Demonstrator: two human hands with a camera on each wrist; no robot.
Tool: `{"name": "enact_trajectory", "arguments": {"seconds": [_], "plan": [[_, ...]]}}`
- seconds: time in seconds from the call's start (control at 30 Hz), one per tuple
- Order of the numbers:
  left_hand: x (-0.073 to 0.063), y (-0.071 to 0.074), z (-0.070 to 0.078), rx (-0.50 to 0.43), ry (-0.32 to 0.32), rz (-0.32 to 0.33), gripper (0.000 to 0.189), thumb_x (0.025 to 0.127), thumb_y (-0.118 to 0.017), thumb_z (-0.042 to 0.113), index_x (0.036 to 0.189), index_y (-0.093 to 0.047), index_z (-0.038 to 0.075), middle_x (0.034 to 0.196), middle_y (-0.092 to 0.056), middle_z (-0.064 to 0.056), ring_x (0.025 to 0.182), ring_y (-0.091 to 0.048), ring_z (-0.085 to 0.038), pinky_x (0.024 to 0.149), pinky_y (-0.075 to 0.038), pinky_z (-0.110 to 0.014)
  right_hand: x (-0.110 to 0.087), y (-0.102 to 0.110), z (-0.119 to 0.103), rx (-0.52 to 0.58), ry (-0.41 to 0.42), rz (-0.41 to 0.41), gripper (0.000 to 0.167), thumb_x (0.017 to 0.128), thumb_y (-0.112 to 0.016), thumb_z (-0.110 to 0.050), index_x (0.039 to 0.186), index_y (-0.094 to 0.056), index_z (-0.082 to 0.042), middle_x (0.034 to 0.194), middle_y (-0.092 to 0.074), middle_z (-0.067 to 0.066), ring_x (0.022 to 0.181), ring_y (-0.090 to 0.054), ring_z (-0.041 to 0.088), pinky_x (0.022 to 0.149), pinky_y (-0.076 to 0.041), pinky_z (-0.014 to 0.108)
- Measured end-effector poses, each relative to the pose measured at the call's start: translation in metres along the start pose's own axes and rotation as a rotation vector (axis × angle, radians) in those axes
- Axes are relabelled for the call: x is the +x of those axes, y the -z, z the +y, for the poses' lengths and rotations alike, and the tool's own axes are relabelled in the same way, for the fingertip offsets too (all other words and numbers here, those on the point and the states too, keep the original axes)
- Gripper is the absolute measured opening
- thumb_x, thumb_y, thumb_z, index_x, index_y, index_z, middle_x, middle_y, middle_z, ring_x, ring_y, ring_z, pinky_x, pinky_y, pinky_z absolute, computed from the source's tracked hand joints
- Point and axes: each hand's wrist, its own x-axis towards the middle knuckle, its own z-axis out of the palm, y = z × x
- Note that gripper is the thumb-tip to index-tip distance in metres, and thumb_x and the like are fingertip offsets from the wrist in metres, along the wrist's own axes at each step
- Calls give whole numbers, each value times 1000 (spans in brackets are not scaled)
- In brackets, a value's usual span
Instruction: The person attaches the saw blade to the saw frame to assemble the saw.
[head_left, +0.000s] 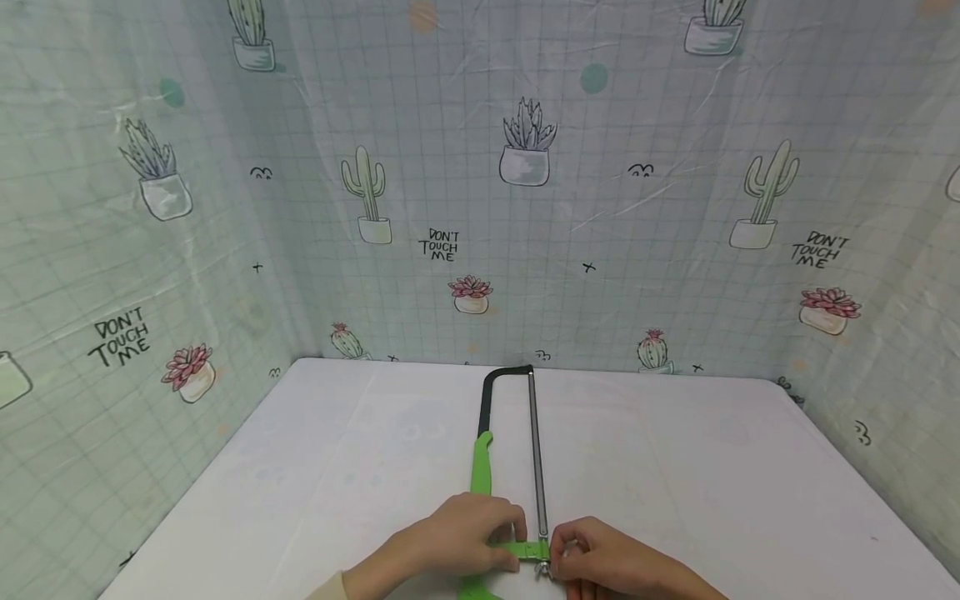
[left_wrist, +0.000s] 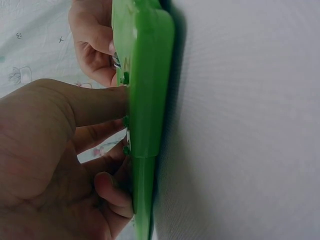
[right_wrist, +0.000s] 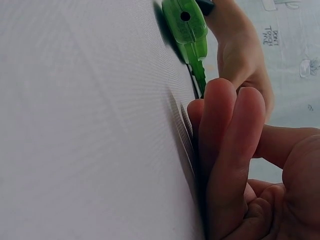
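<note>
A hacksaw (head_left: 482,471) lies on the white table, its green handle toward me and its black bow at the far end. The thin metal blade (head_left: 537,458) runs along its right side. My left hand (head_left: 468,533) grips the green part near the handle, thumb and fingers on either side of the green crossbar (head_left: 531,550). At the near end of the blade sits a small metal wing nut (head_left: 543,571). My right hand (head_left: 607,557) pinches at it with curled thumb and forefinger. In the left wrist view the green handle (left_wrist: 147,85) stands close beside the thumb.
The white table (head_left: 675,467) extends on both sides of the saw. Behind it and at the sides hangs a pale checked sheet (head_left: 585,217) printed with cacti and lettering.
</note>
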Motion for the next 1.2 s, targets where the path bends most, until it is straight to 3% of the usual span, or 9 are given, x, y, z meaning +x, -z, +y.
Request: {"name": "enact_trajectory", "arguments": {"seconds": [1.2], "plan": [[-1,-2,-1,1,-22,18,18,87,-79,39,101,-71,30,81,-60,22,73,-51,8,68,-42,-15,1,-1,1,-7,-9,2,10,97,-62,-15,94,-63,-6,64,-62,-1,48,-50,1,45,-40,16]]}}
